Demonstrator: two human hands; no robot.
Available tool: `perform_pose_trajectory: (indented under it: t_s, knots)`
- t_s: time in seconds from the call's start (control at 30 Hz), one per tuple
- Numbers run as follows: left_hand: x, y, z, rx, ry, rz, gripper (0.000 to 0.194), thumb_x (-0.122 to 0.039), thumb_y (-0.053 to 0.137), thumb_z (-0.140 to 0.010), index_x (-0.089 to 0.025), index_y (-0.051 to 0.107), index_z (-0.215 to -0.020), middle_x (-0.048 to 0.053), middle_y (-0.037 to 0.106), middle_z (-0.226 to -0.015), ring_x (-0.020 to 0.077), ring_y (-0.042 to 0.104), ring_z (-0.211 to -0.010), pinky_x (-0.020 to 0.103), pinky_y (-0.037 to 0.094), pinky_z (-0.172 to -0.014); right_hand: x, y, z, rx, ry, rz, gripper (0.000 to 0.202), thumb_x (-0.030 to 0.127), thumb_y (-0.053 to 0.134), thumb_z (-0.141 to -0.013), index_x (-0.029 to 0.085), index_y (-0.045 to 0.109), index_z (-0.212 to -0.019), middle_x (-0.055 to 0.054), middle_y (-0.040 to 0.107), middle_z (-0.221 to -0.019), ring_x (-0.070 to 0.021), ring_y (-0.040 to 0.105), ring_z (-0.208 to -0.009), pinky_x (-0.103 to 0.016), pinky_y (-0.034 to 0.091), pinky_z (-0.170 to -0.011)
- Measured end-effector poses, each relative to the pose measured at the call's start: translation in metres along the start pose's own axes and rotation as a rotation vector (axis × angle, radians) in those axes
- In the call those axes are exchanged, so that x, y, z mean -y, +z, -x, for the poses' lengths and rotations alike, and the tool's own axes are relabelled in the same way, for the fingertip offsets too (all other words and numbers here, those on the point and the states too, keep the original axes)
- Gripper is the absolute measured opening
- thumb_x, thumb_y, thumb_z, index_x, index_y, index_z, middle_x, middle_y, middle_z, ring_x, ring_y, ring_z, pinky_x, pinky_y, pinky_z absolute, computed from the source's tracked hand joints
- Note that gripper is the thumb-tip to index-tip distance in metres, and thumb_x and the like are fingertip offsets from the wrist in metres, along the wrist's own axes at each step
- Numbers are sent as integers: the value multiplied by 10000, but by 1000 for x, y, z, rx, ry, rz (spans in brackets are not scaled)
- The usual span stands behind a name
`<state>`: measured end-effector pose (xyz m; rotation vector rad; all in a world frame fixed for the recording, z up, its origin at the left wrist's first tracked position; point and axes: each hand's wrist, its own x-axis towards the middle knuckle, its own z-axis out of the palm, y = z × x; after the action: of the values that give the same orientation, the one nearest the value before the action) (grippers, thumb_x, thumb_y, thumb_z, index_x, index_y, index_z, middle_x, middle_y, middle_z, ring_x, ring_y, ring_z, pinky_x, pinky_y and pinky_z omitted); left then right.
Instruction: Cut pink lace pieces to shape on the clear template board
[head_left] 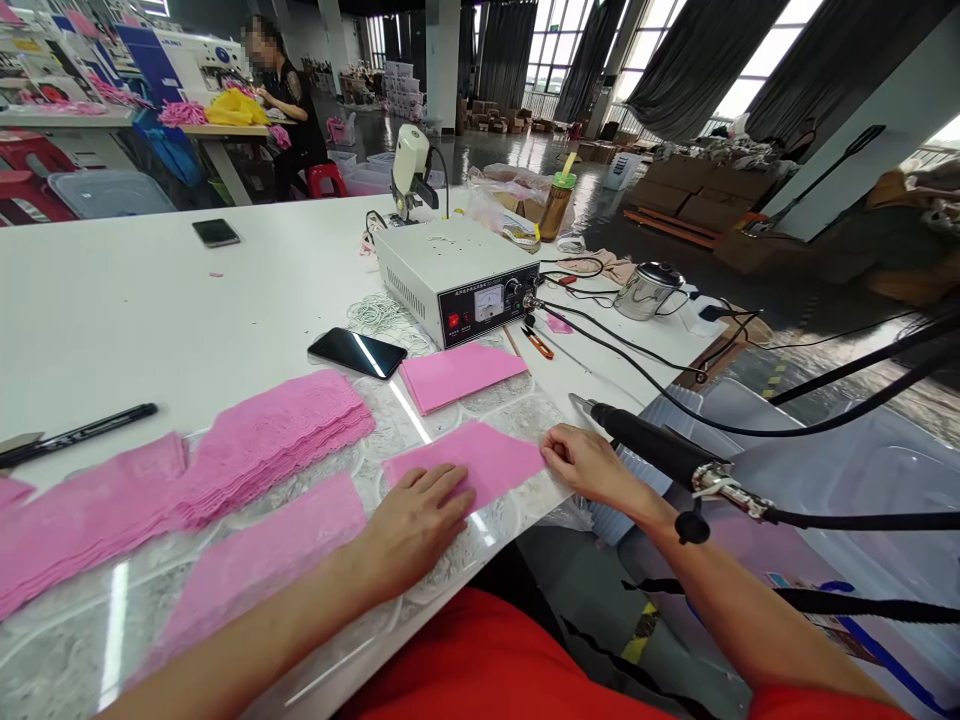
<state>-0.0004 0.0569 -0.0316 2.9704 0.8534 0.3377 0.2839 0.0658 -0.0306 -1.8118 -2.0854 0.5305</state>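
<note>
A pink fabric piece (pixel 487 462) with a pointed right end lies on the clear-covered patch of the table. My left hand (pixel 420 520) rests flat on its left part, fingers stretched out and slightly spread. At its right tip, my right hand (pixel 585 462) has thumb and fingers pinched together on the corner. Just behind is a stack of similar pink pieces (pixel 461 375). Under my left forearm lies a single sheer pink piece (pixel 277 550), partly covered. Farther left spreads a layered pile of pink lace fabric (pixel 274 440). A black handheld tool with a metal tip (pixel 652 440) hangs above my right forearm.
A control box (pixel 457 270) with a meter stands at the back, cables running right. Nearby are a black phone (pixel 358 352), orange thread snips (pixel 538 343) and a glass jug (pixel 651 291). A pen (pixel 82 433) lies left. Clear plastic bins (pixel 847 470) stand beyond the right edge.
</note>
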Motion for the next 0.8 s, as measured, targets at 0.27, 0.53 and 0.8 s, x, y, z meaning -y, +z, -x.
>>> perform_pose_trajectory:
  t_s: [0.27, 0.53, 0.8]
  knots:
    - [1, 2, 0, 8, 0, -4, 245, -242, 505, -938, -181, 591, -1160, 114, 586, -1304, 259, 543, -1198, 399, 452, -903, -5, -1, -1, -13, 0, -4, 154, 288, 478, -844, 201, 556, -744, -3, 597, -701, -128, 506, -622, -260, 347, -599]
    - [1, 2, 0, -21, -1, -4, 230, -233, 524, -929, -172, 604, -1136, 116, 602, -1283, 264, 561, -1178, 403, 467, -887, -1, 0, -2, -5, -24, 24, 136, 247, 486, -825, 202, 504, -697, 4, 562, -679, -125, 475, -620, -264, 311, -595]
    - [1, 2, 0, -26, 4, -1, 244, -235, 534, -925, -169, 603, -1150, 119, 591, -1301, 267, 558, -1183, 403, 467, -891, -7, -2, -2, -26, -27, -3, 143, 276, 472, -850, 204, 539, -747, 12, 551, -685, -118, 476, -613, -253, 341, -592]
